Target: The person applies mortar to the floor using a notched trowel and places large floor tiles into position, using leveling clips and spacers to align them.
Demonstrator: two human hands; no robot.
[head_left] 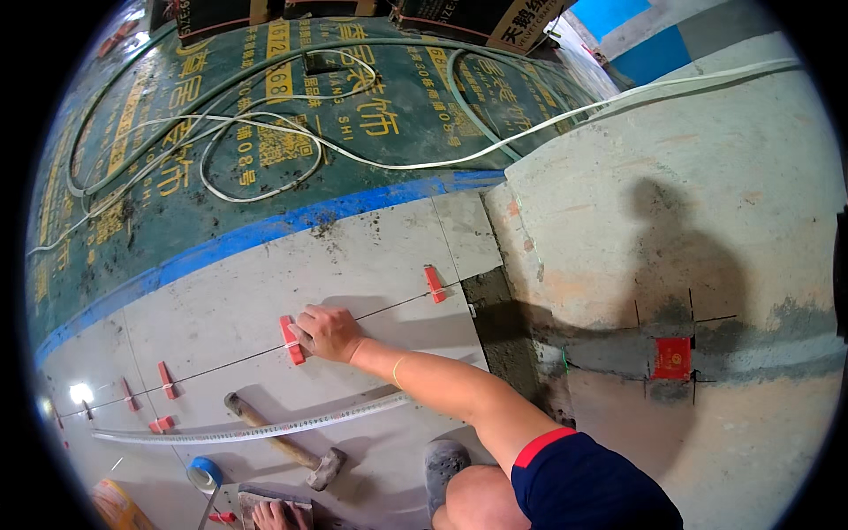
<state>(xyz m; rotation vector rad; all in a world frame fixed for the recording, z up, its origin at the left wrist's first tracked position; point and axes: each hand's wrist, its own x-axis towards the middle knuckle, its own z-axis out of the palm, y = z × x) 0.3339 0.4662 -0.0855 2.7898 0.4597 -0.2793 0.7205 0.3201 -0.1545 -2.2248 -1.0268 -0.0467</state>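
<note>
My right hand (331, 334) reaches across the pale floor tiles with its fingers curled against a red tile-levelling wedge (291, 341), which sits across a tile joint. Another red wedge (434, 284) stands on the same joint to the right, and several more lie to the left. At the lower edge my left hand (272, 516) is partly cut off, its fingers bent over a grey rectangular block (300, 508). Between the hands lie a hammer (327, 469) with a wooden handle and a white measuring tape blade (265, 432) that passes over that handle.
A blue tape roll (204, 474) lies left of the hammer. Green protective sheeting (256, 168) edged with blue tape carries a looped white cable (415, 166) and hose. Dark boxes (481, 22) stand beyond. On the right wall is a red square cover (672, 359).
</note>
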